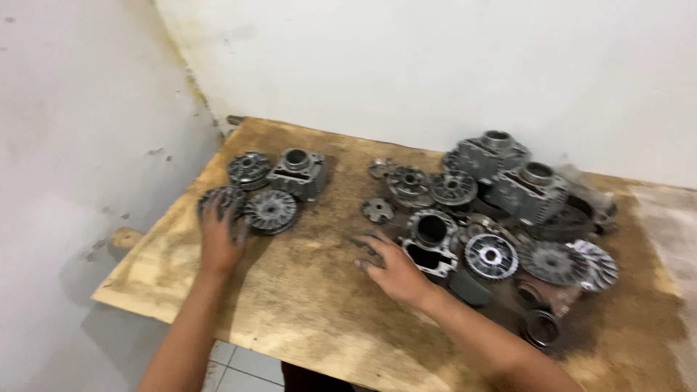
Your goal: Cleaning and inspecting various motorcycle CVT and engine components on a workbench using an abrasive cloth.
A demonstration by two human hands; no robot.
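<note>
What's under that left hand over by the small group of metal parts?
The left hand lies on a dark finned metal disc; only its far edge shows past the fingers. A second finned disc sits beside it. The rest is covered by the palm, and the picture is blurred.

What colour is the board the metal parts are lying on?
Light tan wooden board, stained dark brown with grime; the head view shows it.

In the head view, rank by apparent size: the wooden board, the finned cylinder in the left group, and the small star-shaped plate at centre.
1. wooden board
2. finned cylinder
3. star-shaped plate
</note>
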